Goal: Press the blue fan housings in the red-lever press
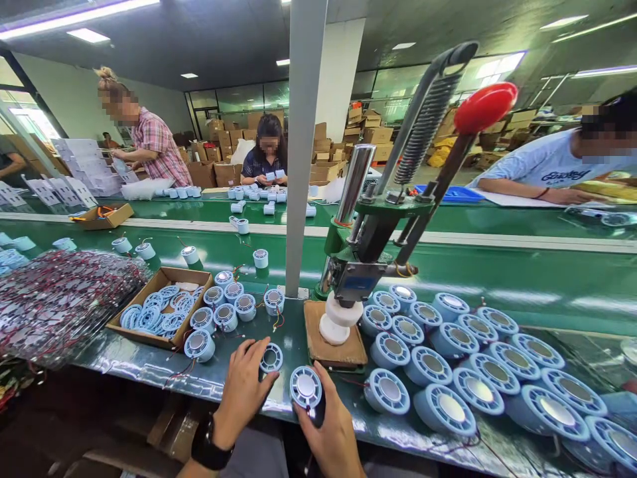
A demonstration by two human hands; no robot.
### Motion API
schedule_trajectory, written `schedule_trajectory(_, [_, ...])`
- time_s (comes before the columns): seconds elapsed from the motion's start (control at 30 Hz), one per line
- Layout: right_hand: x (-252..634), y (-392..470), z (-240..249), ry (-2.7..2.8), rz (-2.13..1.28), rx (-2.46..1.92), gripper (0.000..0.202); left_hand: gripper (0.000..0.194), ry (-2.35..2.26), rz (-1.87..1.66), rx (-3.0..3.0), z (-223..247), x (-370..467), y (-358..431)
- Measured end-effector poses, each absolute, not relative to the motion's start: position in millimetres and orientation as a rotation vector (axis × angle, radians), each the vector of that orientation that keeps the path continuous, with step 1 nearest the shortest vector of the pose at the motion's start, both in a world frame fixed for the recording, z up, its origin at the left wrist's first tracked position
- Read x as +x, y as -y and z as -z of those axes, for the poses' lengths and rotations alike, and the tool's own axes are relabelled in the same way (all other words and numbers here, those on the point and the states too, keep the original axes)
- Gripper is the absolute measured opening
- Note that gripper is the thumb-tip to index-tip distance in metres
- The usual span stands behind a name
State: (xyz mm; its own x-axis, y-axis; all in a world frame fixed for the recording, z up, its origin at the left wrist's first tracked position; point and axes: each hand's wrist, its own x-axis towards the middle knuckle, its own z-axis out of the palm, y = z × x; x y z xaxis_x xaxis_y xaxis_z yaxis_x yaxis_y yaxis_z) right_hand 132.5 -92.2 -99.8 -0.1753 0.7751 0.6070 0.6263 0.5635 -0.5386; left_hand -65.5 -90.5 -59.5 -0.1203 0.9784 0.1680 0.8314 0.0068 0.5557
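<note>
In my left hand, thumb and fingers close around a small light-blue spoked ring with a dark centre. My right hand grips a light-blue round housing with a silver disc in its face, just right of the ring and apart from it. Both hands are at the front edge of the green bench. Behind the right hand stands a hand press with a red knob. Its white round pressing pad hangs over a white round seat on a brown board.
A cardboard box of blue rings lies left, beside a heap of wired parts. Several housings stand behind my left hand; many more fill the right. A grey post rises behind the bench. People work across the green belt.
</note>
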Motion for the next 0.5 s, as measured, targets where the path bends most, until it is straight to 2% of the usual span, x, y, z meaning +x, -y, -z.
schedule_trajectory(0.1, [128.1, 91.8, 102.6, 1.891, -0.173, -1.142, 0.051, 0.061, -1.864, -0.908, 1.848, 44.2, -53.8, 92.6])
schedule_trajectory(0.23, [127.2, 91.8, 107.8, 1.875, -0.187, -1.153, 0.054, 0.067, -1.506, -0.719, 2.115, 22.6, -34.6, 101.7])
schedule_trajectory(0.37, [127.7, 92.0, 111.1, 1.86, -0.197, -1.161, 0.06, 0.084, -1.494, -0.657, 2.095, 16.2, -23.1, 103.8])
schedule_trajectory(0.5, [126.5, 92.0, 110.8, 1.853, -0.217, -1.17, 0.064, 0.084, -1.522, -0.738, 1.95, 23.7, -20.5, 104.9])
